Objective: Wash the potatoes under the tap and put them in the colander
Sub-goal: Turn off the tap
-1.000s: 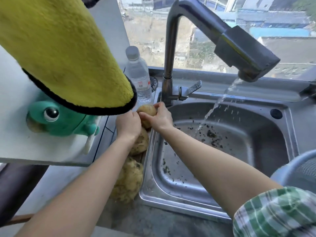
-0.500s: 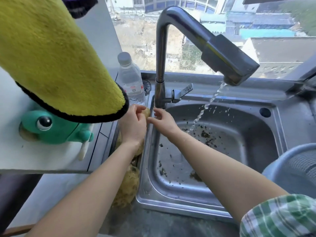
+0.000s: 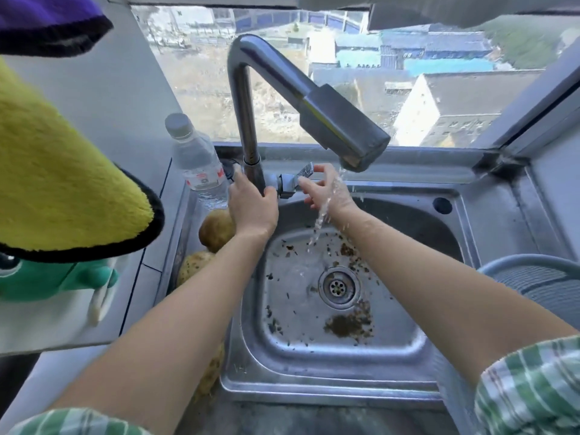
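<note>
Several brown potatoes lie on the ledge left of the steel sink (image 3: 464,233): one (image 3: 216,229) near the tap's base, another (image 3: 194,265) below it, partly hidden by my left forearm. My left hand (image 3: 251,205) grips the base column of the tap (image 3: 342,127). With fingers spread and holding nothing, my right hand (image 3: 326,191) is at the tap's lever (image 3: 301,177), and the running water falls over it. The grey colander (image 3: 533,277) shows at the right edge.
A clear plastic bottle (image 3: 197,164) stands behind the potatoes. Dirt flecks lie scattered around the drain (image 3: 337,287). A yellow cloth (image 3: 62,183) and a green toy (image 3: 53,277) hang over the left counter. A window runs behind the sink.
Both hands have left the potato on the ledge and moved up to the tap. The left now grips its column; the right is under the stream at the lever.
</note>
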The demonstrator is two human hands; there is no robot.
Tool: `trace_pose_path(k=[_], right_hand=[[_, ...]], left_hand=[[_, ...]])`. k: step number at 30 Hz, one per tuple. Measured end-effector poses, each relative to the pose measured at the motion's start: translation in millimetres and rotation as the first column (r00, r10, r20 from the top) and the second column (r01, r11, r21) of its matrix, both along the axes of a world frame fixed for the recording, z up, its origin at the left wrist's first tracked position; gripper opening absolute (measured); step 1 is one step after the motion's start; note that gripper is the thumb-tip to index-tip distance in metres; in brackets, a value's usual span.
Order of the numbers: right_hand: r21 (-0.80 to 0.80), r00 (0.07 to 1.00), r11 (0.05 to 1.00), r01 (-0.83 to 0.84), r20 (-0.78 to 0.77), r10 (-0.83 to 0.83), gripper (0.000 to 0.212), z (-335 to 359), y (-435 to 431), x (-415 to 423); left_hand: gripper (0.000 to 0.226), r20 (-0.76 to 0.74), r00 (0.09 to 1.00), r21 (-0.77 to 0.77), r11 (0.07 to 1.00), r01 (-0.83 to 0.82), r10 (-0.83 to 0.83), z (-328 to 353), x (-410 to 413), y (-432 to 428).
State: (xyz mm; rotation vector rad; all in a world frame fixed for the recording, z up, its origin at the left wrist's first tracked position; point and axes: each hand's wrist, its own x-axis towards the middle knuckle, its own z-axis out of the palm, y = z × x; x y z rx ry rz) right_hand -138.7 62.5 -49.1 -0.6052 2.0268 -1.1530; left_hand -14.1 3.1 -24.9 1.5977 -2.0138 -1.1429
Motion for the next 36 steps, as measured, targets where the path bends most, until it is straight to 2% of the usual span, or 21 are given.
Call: trace_pose_path(k=[4, 7, 9, 11, 22, 31, 36], right_hand=[[0.073, 0.983, 0.985, -0.154, -0.094, 0.16, 0.024, 10, -17, -9], [0.163, 0.967, 0.965, -0.207, -0.114, 0.227, 0.026, 4, -26, -19], [0.222, 0.939, 0.939, -0.262, -0.164, 0.301, 0.017, 4, -28, -19], [0.266, 0.905, 0.919, -0.292, -0.235, 0.355, 0.024, 5, -31, -19], [0.234, 0.889, 0.945, -0.229, -0.344, 0.301, 0.025, -12, -37, -20], [0.346, 0.76, 0.883, -0.318, -0.463, 0.456, 0.024, -12, -49, -18], [0.416, 0.71, 0.829, -0.374, -0.447, 0.544, 0.027, -9, -55, -13]], left_hand=[[0.062, -0.032, 0.999, -0.026, 0.999, -0.029, 0.028, -5, -6, -11], [0.059, -0.008, 0.999, -0.066, 0.997, -0.042, 0.042, -7, -8, -12], [0.053, 0.002, 0.999, -0.108, 0.993, -0.042, 0.043, -10, -8, -13], [0.051, 0.01, 0.999, -0.142, 0.989, -0.04, 0.042, -12, -8, -12], [0.059, 0.039, 0.999, -0.162, 0.987, -0.023, 0.029, -10, -9, -8], [0.066, 0.084, 0.996, -0.135, 0.991, -0.002, 0.013, -7, -7, -7], [0.068, 0.09, 0.996, -0.113, 0.994, 0.003, 0.008, -8, -7, -9]])
